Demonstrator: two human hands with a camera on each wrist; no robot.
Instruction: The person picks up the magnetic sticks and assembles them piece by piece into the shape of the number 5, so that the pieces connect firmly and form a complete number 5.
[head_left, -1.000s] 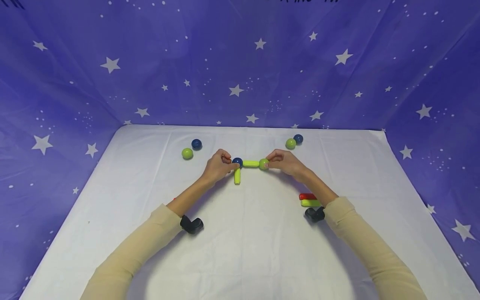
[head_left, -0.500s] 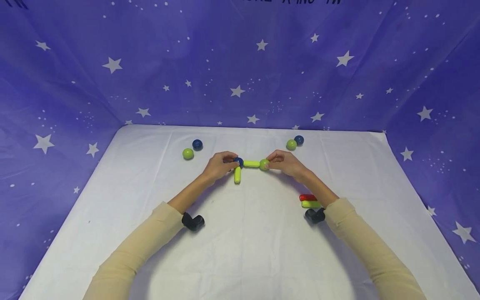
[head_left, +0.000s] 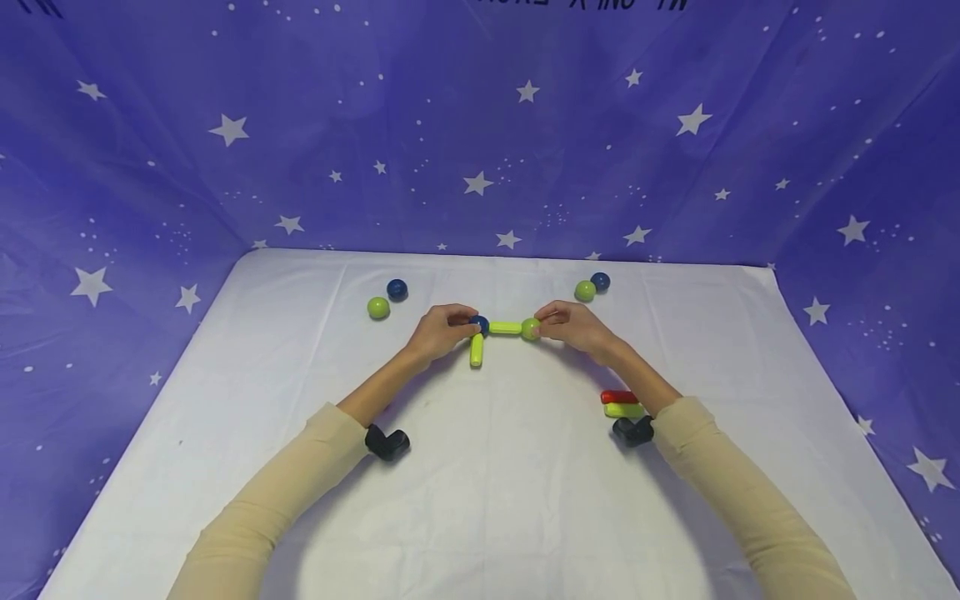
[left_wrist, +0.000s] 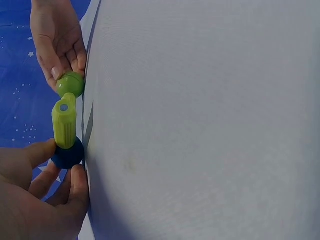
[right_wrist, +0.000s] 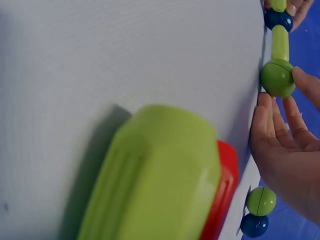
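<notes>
My left hand pinches a dark blue ball between thumb and fingers. From that ball one yellow-green rod points toward me, and a second yellow-green rod runs right to a green ball. My right hand grips this green ball with thumb and fingertips. The joined balls and rods form an L shape at the middle of the white table. In the left wrist view, a small grey-blue tip shows at the free end of the near rod.
At the back left lie a loose green ball and a blue ball. Another green ball and blue ball sit at the back right. A red rod and a yellow-green rod lie beside my right forearm. Black wrist cameras hang under both wrists.
My left fingers have closed in further around the blue ball, and the hand has shifted slightly right. The right hand keeps its grip on the green ball.
</notes>
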